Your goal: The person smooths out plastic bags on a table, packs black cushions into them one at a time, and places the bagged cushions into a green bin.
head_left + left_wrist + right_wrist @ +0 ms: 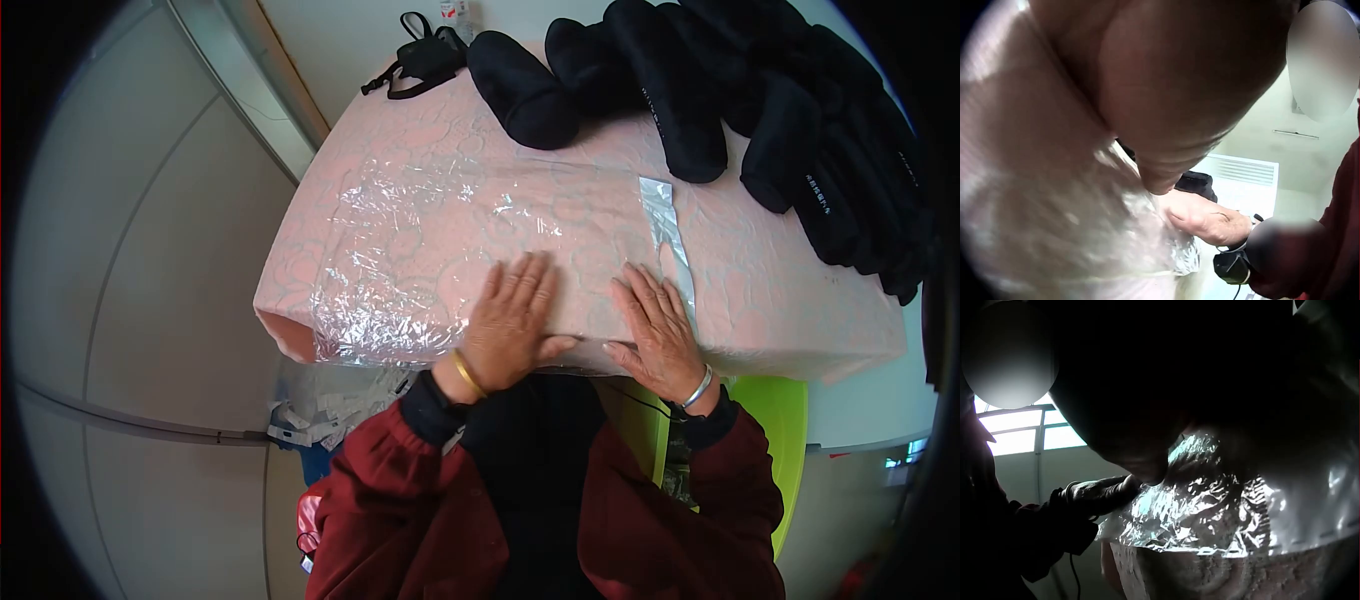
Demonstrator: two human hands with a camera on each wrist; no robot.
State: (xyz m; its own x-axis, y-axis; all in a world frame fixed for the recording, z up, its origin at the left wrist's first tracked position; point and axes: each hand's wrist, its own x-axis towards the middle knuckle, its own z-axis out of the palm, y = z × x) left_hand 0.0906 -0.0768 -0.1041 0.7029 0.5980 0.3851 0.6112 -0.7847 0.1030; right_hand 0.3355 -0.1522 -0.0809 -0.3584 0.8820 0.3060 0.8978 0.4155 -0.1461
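Both hands lie flat on a big sheet of clear plastic wrap (430, 250) that is spread over the near part of a pink table cover (760, 290). The left hand (507, 325) has its fingers straight and close together, pressing down on the wrap. The right hand (658, 335) is just beside it, also with fingers straight and flat, near the shiny edge of the wrap. A pile of black slippers (700, 90) sits at the far side of the table, well apart from the hands.

Bright, fisheye-warped head view with glinting glare; left wrist view blurred, right wrist view dark and backlit.
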